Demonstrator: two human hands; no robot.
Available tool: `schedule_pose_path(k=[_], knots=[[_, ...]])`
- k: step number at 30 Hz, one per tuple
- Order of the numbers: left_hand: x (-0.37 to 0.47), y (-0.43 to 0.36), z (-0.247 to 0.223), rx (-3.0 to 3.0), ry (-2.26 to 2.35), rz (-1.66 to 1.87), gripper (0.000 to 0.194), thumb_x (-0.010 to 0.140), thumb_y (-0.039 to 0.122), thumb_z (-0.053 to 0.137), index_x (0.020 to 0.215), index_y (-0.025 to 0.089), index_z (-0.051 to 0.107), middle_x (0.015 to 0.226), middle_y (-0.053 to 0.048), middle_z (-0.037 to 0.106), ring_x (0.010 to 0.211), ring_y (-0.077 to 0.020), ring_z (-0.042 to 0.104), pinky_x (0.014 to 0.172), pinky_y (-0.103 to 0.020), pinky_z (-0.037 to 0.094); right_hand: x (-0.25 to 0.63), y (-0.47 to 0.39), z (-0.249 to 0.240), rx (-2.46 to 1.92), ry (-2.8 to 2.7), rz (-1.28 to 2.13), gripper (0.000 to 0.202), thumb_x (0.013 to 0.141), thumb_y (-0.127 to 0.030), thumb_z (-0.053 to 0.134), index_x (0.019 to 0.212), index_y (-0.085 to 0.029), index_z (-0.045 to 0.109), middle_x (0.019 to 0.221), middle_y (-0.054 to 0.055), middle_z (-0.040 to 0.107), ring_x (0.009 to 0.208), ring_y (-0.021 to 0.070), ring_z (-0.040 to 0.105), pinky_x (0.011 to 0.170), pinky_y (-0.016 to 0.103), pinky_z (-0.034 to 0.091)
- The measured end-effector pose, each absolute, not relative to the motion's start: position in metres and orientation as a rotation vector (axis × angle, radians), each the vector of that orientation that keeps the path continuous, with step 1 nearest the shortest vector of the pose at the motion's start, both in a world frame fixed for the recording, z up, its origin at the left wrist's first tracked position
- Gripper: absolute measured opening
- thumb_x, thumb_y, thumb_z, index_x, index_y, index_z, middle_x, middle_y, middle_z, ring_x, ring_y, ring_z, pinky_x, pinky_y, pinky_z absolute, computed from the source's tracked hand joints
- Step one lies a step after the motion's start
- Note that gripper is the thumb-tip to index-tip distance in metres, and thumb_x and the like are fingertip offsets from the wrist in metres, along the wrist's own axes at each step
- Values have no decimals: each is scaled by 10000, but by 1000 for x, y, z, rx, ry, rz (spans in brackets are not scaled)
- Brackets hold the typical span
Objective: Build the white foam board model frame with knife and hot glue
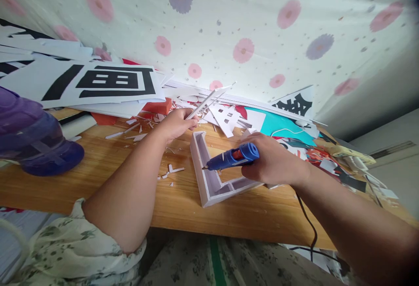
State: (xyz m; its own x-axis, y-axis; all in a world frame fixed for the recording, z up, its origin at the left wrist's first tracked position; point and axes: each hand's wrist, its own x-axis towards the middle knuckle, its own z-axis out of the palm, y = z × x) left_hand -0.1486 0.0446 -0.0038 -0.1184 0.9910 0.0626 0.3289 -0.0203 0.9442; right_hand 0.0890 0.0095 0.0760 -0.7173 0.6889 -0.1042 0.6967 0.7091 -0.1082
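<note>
My right hand (pixel 270 157) is closed around a blue hot glue gun (pixel 225 158), its nozzle pointing left over a white foam-board frame (pixel 198 168). The frame is hollow, with upright walls and a small divider, and it rests on the wooden table. Part of it lies hidden behind my right hand and the gun. Between its fingers, my left hand (pixel 179 124) pinches a thin white foam-board piece (pixel 209 102), raised beyond the frame and tilted up to the right. A dark cord (pixel 306 212) runs down below my right wrist.
White sheets with black characters (pixel 111 81) are piled at the back left. A large purple bottle (pixel 36 133) stands at the left. White scraps (pixel 170 171) lie on the table (pixel 176 212). A turquoise sheet (pixel 284 127) and mixed offcuts are at the right, before a flowered curtain (pixel 212 24).
</note>
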Motion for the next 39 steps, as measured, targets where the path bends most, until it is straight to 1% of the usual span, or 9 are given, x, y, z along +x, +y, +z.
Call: schedule_pose_path(k=[4, 8, 11, 17, 21, 25, 31, 35, 39], knots=[[-148, 44, -2, 1418, 1538, 1162, 128, 739, 302, 667, 828, 209, 669, 843, -19, 711, 837, -201, 674, 816, -323, 521, 95, 5, 76, 1116, 2835, -230, 215, 583, -169, 551, 536, -210, 345, 574, -8, 497, 548, 135, 421, 581, 291, 310], [-147, 43, -2, 1430, 1548, 1158, 117, 736, 295, 665, 809, 204, 665, 842, -19, 709, 844, -201, 675, 826, -318, 514, 101, -1, 75, 1118, 2813, -281, 218, 576, -167, 561, 532, -208, 352, 555, -16, 474, 546, 134, 404, 624, 295, 344], [-148, 44, -3, 1435, 1553, 1155, 132, 739, 306, 658, 828, 209, 665, 856, -20, 713, 841, -202, 681, 822, -320, 511, 106, -5, 74, 1102, 2847, -335, 211, 577, -162, 558, 537, -206, 356, 570, -17, 481, 559, 133, 418, 650, 298, 355], [-150, 45, -5, 1444, 1570, 1147, 134, 743, 303, 658, 833, 204, 663, 862, -29, 717, 844, -207, 686, 790, -306, 511, 110, -7, 74, 1124, 2886, -383, 217, 590, -142, 549, 552, -209, 346, 593, -22, 481, 559, 128, 419, 580, 285, 314], [-150, 45, -5, 1456, 1587, 1145, 159, 747, 326, 664, 850, 204, 674, 844, -30, 724, 818, -201, 679, 789, -305, 512, 109, -7, 72, 1122, 2883, -398, 205, 589, -151, 553, 557, -208, 359, 603, -18, 499, 573, 130, 433, 607, 288, 329], [-151, 44, -5, 1467, 1596, 1136, 183, 755, 367, 664, 844, 207, 678, 843, -26, 729, 812, -194, 678, 793, -299, 510, 108, -7, 70, 1099, 2870, -397, 191, 590, -159, 550, 558, -207, 368, 600, -14, 500, 569, 133, 433, 608, 297, 318], [-151, 43, -4, 1470, 1621, 1138, 208, 744, 375, 672, 864, 206, 687, 851, -29, 729, 816, -203, 680, 808, -316, 502, 111, -11, 70, 988, 2919, -386, 167, 592, -159, 519, 554, -198, 361, 583, -17, 469, 567, 128, 414, 646, 306, 316], [-151, 44, -6, 1467, 1601, 1153, 199, 739, 363, 666, 852, 200, 678, 851, -32, 728, 812, -198, 681, 813, -318, 503, 113, -14, 71, 979, 2891, -397, 163, 567, -157, 510, 548, -191, 352, 572, -27, 449, 549, 115, 381, 654, 308, 313], [-153, 47, -9, 1471, 1572, 1178, 278, 742, 435, 651, 867, 187, 670, 833, -48, 730, 796, -201, 686, 780, -319, 519, 118, -21, 74, 989, 2917, -459, 132, 544, -137, 513, 555, -187, 391, 595, -28, 493, 566, 115, 397, 743, 339, 346]])
